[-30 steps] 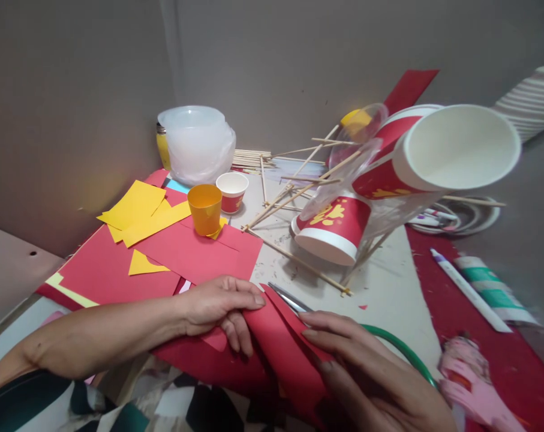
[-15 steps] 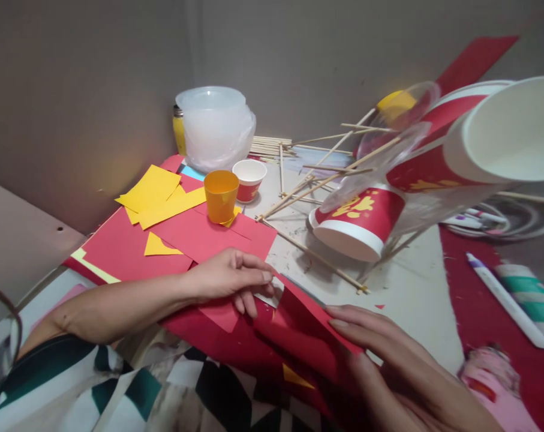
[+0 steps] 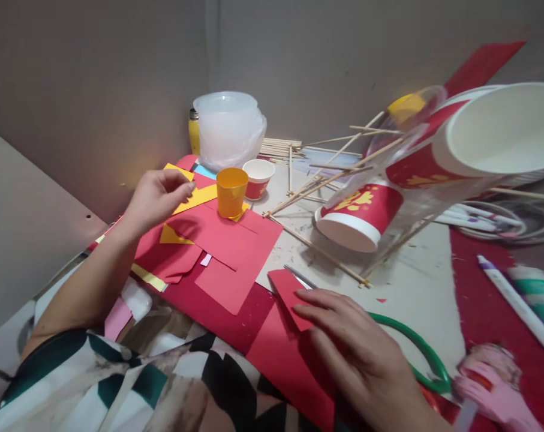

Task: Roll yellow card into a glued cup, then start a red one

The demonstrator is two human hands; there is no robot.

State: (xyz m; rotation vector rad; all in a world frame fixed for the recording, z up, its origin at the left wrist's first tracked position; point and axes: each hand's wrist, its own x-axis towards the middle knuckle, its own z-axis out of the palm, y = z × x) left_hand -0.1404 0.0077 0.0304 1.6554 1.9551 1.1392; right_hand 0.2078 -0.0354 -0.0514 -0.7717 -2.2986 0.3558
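Observation:
My left hand (image 3: 157, 195) hovers over the yellow paper pieces (image 3: 200, 195) at the left, thumb and fingers pinched together at the edge of a yellow strip. My right hand (image 3: 348, 342) lies flat, fingers stretched out, pressing a folded red paper piece (image 3: 286, 288) near the table's front edge. Scissors (image 3: 298, 277) with a green handle loop (image 3: 415, 345) lie partly under that hand. Red paper sheets (image 3: 227, 246) cover the table between my hands.
An orange cup (image 3: 231, 191) and a small white cup (image 3: 258, 178) stand on the red sheets. A structure of red-and-white paper cups (image 3: 361, 216) and wooden sticks (image 3: 316, 180) leans at the right. Plastic containers (image 3: 229, 129) at the back; a pen (image 3: 510, 300) and pink object (image 3: 492, 384) at right.
My left hand has let go of the red paper and reached up and left to the yellow pieces. My right hand stayed on the folded red piece, and the scissors show again.

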